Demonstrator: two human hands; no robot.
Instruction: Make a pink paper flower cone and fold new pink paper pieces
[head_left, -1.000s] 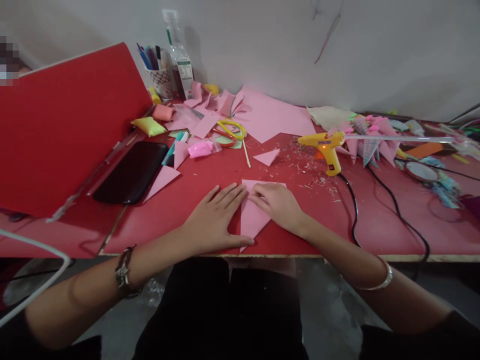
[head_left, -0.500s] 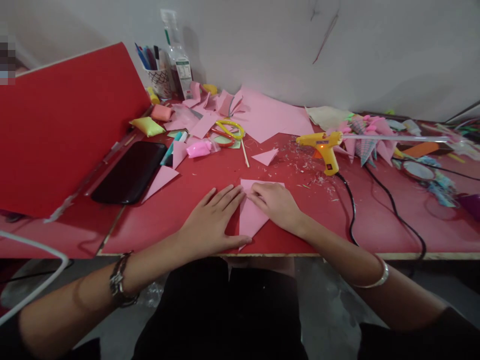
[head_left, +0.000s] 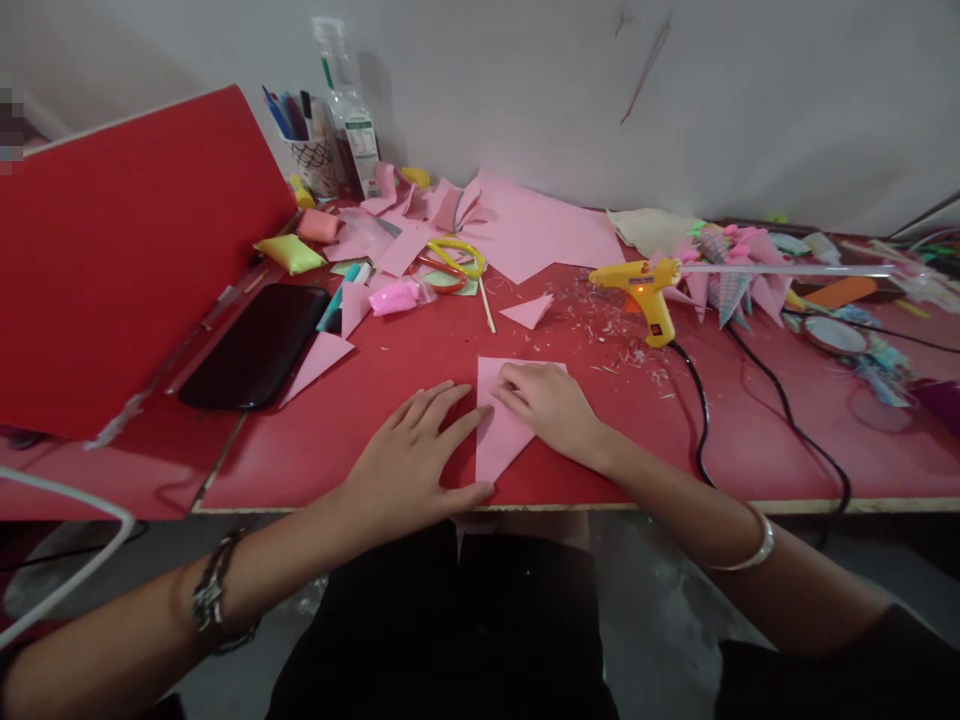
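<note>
A pink paper piece (head_left: 496,440) with a straight left edge and a slanted lower right edge lies flat near the red table's front edge. My left hand (head_left: 412,455) is spread beside it, its index fingertip and thumb tip touching the paper's left edge and lower corner. On the paper's upper right part rests my right hand (head_left: 551,405), its fingers curled together and pressing down; whether anything is pinched under them is hidden. A small pink paper triangle (head_left: 529,311) lies behind the paper.
A yellow glue gun (head_left: 643,295) with a lit orange light and black cord (head_left: 697,400) stands at the right. At the left are a black phone (head_left: 255,345) and a tilted red board (head_left: 127,260). Pink scraps, a bottle (head_left: 356,140) and a pen cup (head_left: 311,165) are behind.
My left hand has shifted slightly left, with most of its fingers drawn off the paper's edge. My right hand stays in place on the paper.
</note>
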